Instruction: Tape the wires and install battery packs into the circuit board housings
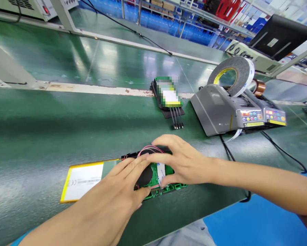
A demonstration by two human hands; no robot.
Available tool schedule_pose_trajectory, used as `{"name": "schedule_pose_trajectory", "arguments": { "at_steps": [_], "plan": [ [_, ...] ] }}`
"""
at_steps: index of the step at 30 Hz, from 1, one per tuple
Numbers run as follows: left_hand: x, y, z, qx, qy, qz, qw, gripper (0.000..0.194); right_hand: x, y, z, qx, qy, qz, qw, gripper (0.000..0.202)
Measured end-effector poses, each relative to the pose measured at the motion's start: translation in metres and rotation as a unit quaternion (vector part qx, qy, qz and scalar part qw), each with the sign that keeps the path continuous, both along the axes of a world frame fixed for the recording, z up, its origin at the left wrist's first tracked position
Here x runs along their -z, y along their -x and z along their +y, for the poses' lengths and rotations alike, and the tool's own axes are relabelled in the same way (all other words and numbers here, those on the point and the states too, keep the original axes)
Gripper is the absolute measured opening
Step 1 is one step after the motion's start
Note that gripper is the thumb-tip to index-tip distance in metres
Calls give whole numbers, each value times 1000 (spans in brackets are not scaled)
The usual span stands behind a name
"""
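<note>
**Both hands pressed onto a green circuit assembly at the bench edge**

A green circuit board with a black oval patch and thin pink wires point(153, 176) is being pressed flat against the dark green bench mat point(40, 136), close to the mat's near edge. The left hand point(129, 179) is being laid over the black patch with fingers extended, gripping nothing. The right hand point(180, 160) is being spread open over the board's right half, its fingertips point(149, 158) resting on the pink wires and a white label; nothing is being clasped.

At nine o'clock from the board, touching it, a flat silver battery pack with yellow edging point(83, 177) is lying on the mat. At twelve o'clock, well apart, a stack of black trays topped by a blurred green part point(167, 94) is standing. At two o'clock, a grey tape dispenser machine with coloured buttons point(220, 109) is carrying a large grey tape roll point(236, 73).
</note>
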State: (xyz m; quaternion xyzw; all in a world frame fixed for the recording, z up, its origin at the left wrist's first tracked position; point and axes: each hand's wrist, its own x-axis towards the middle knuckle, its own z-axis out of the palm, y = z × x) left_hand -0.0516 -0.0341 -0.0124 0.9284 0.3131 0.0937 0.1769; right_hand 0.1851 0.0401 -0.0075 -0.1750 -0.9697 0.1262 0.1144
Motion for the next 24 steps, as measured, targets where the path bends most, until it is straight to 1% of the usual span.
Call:
{"name": "schedule_pose_trajectory", "arguments": {
  "at_steps": [2, 3, 5, 7, 10, 14, 16, 19, 23, 24],
  "plan": [
    [-1, -1, -2, -16, 0, -22, 1000, 28, 11, -5, -3, 69, 86, 47, 993, 89],
    [-1, -1, -3, -28, -4, -36, 999, 30, 14, -5, -4, 99, 123, 47, 986, 92],
    [1, 0, -6, -41, -12, -50, 998, 33, 19, -4, -6, 149, 171, 23, 974, 87],
    [4, 2, -7, -35, -16, -46, 998, 34, 20, 0, -4, 178, 190, 7, 966, 72],
    [6, 5, -8, -17, -19, -27, 999, 32, 19, 6, 1, 186, 173, 9, 967, 51],
    [3, 4, -5, -15, -17, -12, 1000, 33, 19, 10, 4, 176, 100, -7, 979, 31],
    [0, 2, -3, -17, -1, -14, 1000, 30, 19, 10, 3, 167, 104, -12, 980, 29],
    [-3, -1, -1, -18, 15, -27, 999, 25, 18, 11, 3, 169, 141, -8, 975, 33],
    [-3, -2, -2, -39, 4, -38, 999, 28, 16, 13, 6, 172, 113, -22, 978, 28],
    [-2, -1, -2, -41, 2, -35, 999, 28, 16, 13, 7, 169, 118, -22, 978, 26]
  ]
}}
